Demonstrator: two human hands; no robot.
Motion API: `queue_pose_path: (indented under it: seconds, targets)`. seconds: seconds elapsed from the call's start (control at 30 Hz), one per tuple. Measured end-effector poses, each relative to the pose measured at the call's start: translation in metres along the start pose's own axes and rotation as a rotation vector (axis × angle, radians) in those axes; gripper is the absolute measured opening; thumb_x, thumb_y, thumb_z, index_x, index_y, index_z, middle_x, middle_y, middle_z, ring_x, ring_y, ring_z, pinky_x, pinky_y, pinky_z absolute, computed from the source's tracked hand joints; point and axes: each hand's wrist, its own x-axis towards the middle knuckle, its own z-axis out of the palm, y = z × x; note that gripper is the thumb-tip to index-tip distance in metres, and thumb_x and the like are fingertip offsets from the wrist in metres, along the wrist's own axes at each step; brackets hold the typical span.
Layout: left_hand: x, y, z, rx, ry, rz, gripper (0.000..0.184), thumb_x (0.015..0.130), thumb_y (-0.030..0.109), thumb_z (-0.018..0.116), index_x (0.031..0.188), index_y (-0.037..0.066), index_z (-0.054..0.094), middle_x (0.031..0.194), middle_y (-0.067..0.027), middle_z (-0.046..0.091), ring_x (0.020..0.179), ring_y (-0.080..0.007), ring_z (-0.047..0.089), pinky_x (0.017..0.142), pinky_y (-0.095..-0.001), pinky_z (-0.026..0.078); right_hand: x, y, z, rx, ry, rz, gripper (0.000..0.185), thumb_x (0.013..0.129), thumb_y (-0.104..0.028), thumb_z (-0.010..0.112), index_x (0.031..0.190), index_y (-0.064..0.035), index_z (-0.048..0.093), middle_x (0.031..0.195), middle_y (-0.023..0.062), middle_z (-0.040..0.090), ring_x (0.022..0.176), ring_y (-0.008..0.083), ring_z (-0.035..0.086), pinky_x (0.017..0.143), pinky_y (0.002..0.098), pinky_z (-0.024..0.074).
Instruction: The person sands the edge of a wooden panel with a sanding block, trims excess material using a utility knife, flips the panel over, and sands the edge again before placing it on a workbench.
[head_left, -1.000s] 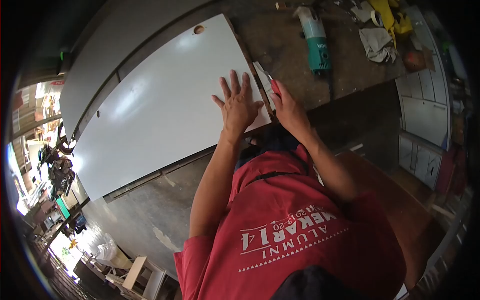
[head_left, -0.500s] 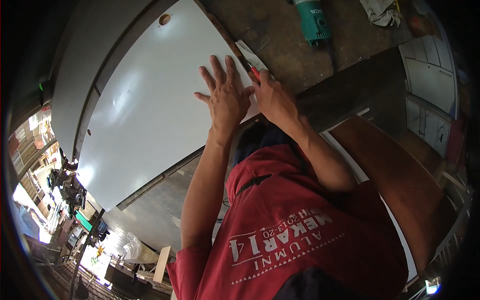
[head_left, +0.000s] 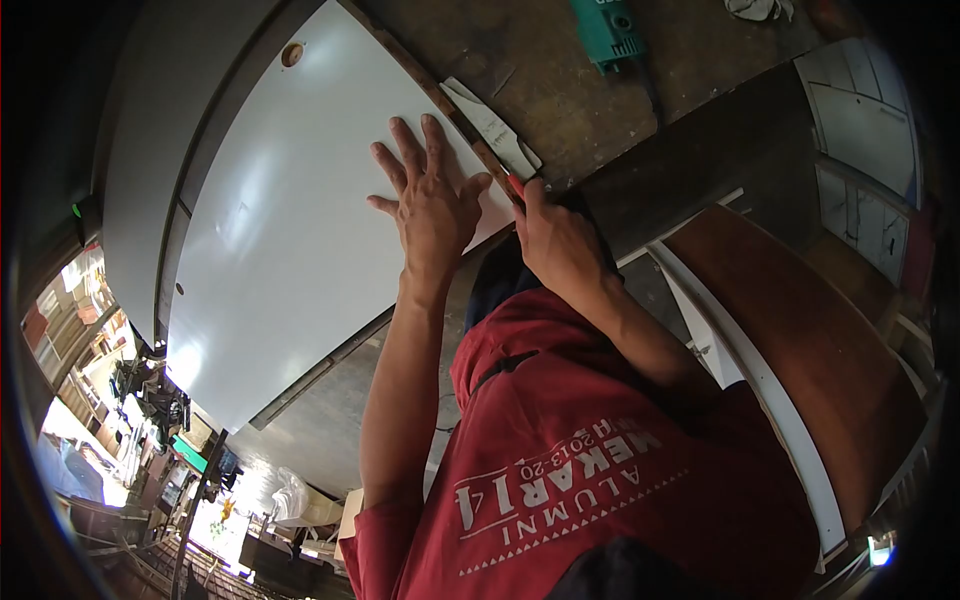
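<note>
A large white panel (head_left: 290,210) lies across the bench, with a round hole near its far end and a brown edge along its right side. My left hand (head_left: 432,215) rests flat on the panel near that edge, fingers spread. Close to the panel's near right corner, my right hand (head_left: 560,240) is closed around a red-handled cutter (head_left: 516,186). Its blade is too small to make out against the edge. Beside the edge lies a whitish flat scrap (head_left: 492,128).
A green power tool (head_left: 610,38) with a cord lies on the brown work surface (head_left: 690,65). A pale cloth (head_left: 757,8) is at the top. Brown and white curved panels (head_left: 800,350) stand at my right, and white cabinets (head_left: 862,130) beyond.
My right hand has moved with the cutter from beside the scrap to the panel's edge, then down towards the near corner. My left hand stays flat on the panel. The whole view has shifted.
</note>
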Motion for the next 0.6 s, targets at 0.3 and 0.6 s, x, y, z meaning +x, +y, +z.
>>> queue_pose_path:
  seconds: [0.3,0.6]
  targets:
    - [-0.001,-0.001,0.001,-0.036,-0.003,-0.006,0.091,0.088,0.042,0.073,0.160,0.017,0.022,0.166,-0.0211,0.010,0.150,-0.0521,0.005,0.100,-0.0848,0.019,-0.031,0.013,0.001,0.007,-0.034,0.042,0.023,0.102,-0.020,0.054,0.105,-0.0006,0.042,0.070,0.0260,0.065,0.067,0.0454,0.066,0.054,0.0534,0.0520]
    - [0.000,0.000,-0.003,-0.006,-0.026,-0.002,0.090,0.089,0.037,0.072,0.159,0.013,0.022,0.166,-0.0221,0.010,0.150,-0.0525,0.006,0.099,-0.0841,0.023,0.032,-0.014,-0.020,0.054,0.104,-0.006,0.026,0.100,-0.022,0.057,0.105,-0.0001,0.045,0.071,0.0262,0.065,0.070,0.0474,0.065,0.058,0.0549,0.0514]
